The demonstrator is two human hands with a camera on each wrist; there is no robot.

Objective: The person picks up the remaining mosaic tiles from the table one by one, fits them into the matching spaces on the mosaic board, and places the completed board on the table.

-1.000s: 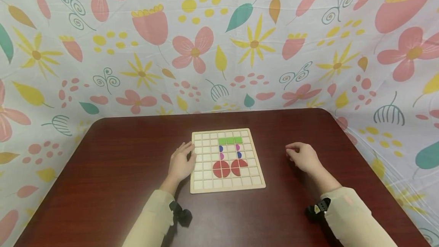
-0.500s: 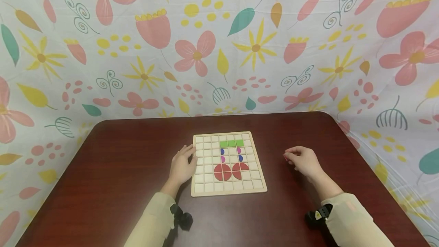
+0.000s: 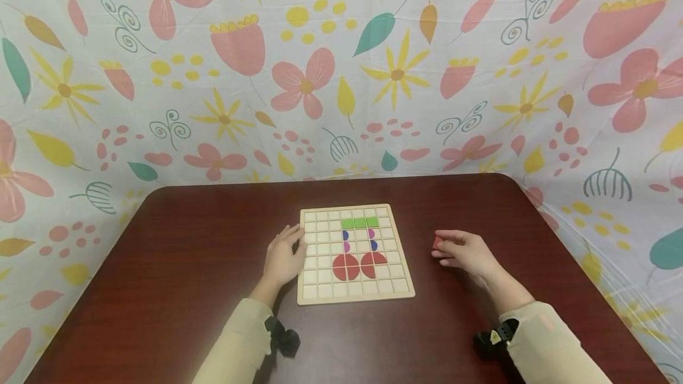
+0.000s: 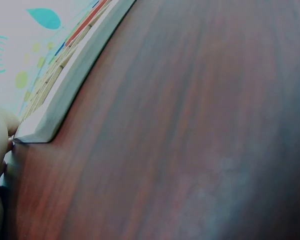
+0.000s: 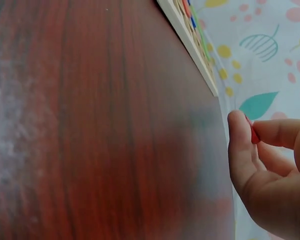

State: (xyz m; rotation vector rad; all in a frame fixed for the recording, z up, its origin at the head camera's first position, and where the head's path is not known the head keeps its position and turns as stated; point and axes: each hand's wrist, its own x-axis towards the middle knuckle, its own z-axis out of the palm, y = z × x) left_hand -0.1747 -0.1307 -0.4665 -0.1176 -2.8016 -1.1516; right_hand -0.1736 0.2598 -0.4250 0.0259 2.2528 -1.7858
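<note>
A square wooden grid board [image 3: 354, 300] lies on the table, seen whole in the head view. My left hand [image 3: 283, 258] rests against its left edge with relaxed fingers. To the right of the board, above the table, my right hand [image 3: 472, 253] pinches a small red piece [image 3: 437, 242] between thumb and index finger. The right wrist view shows the same red piece [image 5: 253, 131], partly hidden by the fingertips. On the board sit a red disc [image 3: 346, 267] of quarter pieces, a three-quarter red disc [image 3: 372, 264], a green row [image 3: 360, 223] and small blue and magenta half-rounds.
The dark brown table [image 3: 203, 289] extends around the board. Behind it hangs a flower-patterned cloth [image 3: 341, 76]. Black wrist devices [image 3: 283, 338] sit at the sleeve cuffs.
My right hand has shifted slightly left, and its fingers have opened out around the red piece, which is now in plain sight. My left hand stays at the board's edge.
</note>
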